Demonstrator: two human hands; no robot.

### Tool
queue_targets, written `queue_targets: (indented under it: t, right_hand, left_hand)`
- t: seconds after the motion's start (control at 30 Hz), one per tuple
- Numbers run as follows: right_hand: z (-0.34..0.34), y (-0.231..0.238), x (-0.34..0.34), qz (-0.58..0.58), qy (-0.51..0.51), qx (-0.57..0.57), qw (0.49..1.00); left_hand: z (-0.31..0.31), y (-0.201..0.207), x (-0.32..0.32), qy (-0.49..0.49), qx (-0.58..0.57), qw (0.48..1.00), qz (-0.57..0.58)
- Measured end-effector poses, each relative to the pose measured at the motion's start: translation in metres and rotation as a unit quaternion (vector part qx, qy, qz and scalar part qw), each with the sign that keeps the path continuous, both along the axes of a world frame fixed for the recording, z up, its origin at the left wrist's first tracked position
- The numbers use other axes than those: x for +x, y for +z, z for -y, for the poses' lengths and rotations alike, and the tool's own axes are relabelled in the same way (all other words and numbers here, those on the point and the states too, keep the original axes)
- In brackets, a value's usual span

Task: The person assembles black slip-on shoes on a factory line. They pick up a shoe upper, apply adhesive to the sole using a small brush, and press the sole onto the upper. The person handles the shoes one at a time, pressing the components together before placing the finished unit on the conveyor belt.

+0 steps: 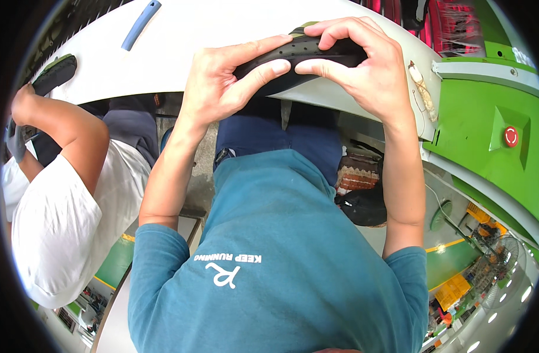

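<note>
Between my two hands, above the near edge of the white table, is a black shoe (305, 48) with small dark dots along its side and a bit of olive green at the top. My left hand (219, 79) pinches its left end, thumb below and fingers along the upper side. At the other end, my right hand (369, 65) grips it with curled fingers on top and the thumb underneath. Much of the shoe is hidden behind my fingers.
A blue strip-shaped piece (141, 25) lies on the white table (181, 29). At left a co-worker in a white shirt holds a similar black and green shoe (56, 73). On the right stand a cream-coloured bundle with string (421, 88) and a green machine (481, 117) with a red button (511, 136).
</note>
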State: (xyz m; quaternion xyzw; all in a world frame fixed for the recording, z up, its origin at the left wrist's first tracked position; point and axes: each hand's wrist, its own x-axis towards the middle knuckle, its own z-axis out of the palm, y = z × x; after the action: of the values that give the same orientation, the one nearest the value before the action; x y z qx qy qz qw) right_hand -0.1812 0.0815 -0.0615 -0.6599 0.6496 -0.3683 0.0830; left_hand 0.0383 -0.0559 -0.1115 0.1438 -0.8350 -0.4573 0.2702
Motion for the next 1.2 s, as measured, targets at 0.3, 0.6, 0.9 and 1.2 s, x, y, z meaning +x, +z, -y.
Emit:
queue_targets:
  t: [0.3, 0.6, 0.9, 1.2]
  right_hand:
    - [-0.013, -0.004, -0.019, -0.058, 0.005, -0.059, 0.997]
    - [-0.007, 0.003, -0.034, -0.010, 0.032, -0.013, 0.999]
    - [-0.002, 0.026, -0.039, 0.000, 0.008, 0.093, 0.996]
    - [-0.009, 0.018, -0.046, 0.208, -0.005, 0.143, 0.968]
  left_hand:
    - [0.018, 0.011, 0.003, -0.027, -0.002, 0.998, 0.064]
    - [-0.013, 0.013, -0.037, 0.049, -0.265, 0.963, 0.025]
    - [-0.017, 0.024, -0.041, 0.072, -0.254, 0.963, 0.049]
    - [-0.017, 0.031, -0.043, 0.050, -0.256, 0.964, 0.050]
